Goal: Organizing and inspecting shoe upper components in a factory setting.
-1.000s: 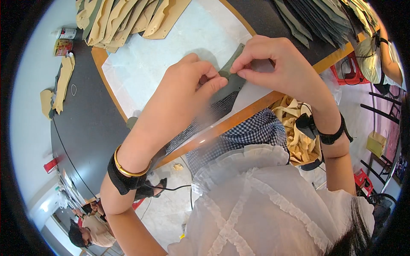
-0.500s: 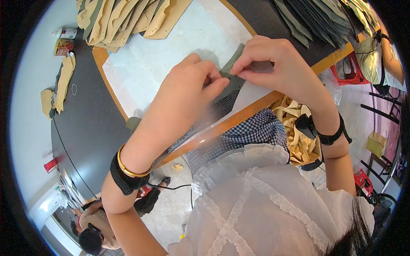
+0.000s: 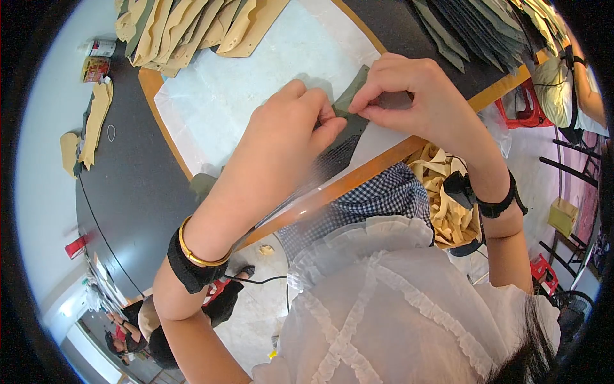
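Note:
A long, dark grey-green piece of sheet material [image 3: 337, 155], part of it with a fine mesh-like pattern, lies along the near edge of a board covered in white sheet [image 3: 236, 102]. My left hand [image 3: 288, 121] is closed, its thumb and index finger pinching at the upper edge of the piece. Close beside it, my right hand [image 3: 406, 93] pinches the same piece between thumb and fingertips. Its narrow far end sticks out above the two hands. My left hand and forearm hide much of the rest, and a rounded green end shows left of the forearm.
Fanned tan pieces [image 3: 192, 29] lie at the board's far left; dark green pieces [image 3: 470, 32] are stacked at the far right. Below the table's wooden edge [image 3: 352, 181] stands a container of crumpled tan paper [image 3: 441, 192]. A red stool [image 3: 524, 105] and other people are nearby.
My left hand has shifted slightly right along the piece, and more of the green end shows left of my forearm. My right hand has barely moved. A person at lower left has changed position.

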Available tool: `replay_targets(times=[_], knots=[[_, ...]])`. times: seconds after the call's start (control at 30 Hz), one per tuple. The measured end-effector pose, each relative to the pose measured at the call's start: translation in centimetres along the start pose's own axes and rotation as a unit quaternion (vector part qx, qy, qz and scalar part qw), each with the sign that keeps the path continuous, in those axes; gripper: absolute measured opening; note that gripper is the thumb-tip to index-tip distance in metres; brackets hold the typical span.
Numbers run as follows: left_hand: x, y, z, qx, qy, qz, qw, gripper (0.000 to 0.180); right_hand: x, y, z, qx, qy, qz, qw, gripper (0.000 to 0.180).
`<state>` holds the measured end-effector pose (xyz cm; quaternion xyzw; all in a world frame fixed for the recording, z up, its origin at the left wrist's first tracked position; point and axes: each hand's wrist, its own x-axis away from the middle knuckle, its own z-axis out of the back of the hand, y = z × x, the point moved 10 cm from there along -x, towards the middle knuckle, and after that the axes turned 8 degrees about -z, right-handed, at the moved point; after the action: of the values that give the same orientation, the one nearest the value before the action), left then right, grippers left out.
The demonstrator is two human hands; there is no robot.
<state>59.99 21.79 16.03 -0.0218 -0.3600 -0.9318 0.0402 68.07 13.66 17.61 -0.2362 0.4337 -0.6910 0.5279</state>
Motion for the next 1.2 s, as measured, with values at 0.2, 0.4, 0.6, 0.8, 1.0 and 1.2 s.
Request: replay_targets(times=[0.2,0.4,0.6,0.8,1.0,1.2], knots=[[-0.13,0.51,0.24,0.011,-0.002,-0.048,0.999,0.017,0.09,0.3,0.15,-0.026,0.015,-0.007,1.0,0.01],[-0.15,0.59,0.12,0.011,0.002,-0.051,0.999,0.017,0.07,0.23,0.03,-0.024,-0.013,-0.026,0.999,0.009],[-0.15,0.25,-0.11,0.02,-0.002,-0.022,1.0,0.017,0.05,0.09,-0.09,-0.005,-0.012,-0.006,1.0,0.009],[-0.26,0.54,-0.24,-0.013,0.008,-0.034,0.999,0.018,0.0,0.17,-0.12,0.002,-0.003,-0.014,1.0,0.01],[-0.23,1.11,-0.02,-0.039,0.021,-0.064,0.997,0.018,-0.1,0.32,-0.21,-0.011,-0.001,-0.017,1.0,0.01],[-0.33,0.76,-0.14,-0.039,0.011,-0.055,0.998,0.019,-0.1,0.19,-0.39,-0.005,-0.002,-0.003,1.0,0.01]])
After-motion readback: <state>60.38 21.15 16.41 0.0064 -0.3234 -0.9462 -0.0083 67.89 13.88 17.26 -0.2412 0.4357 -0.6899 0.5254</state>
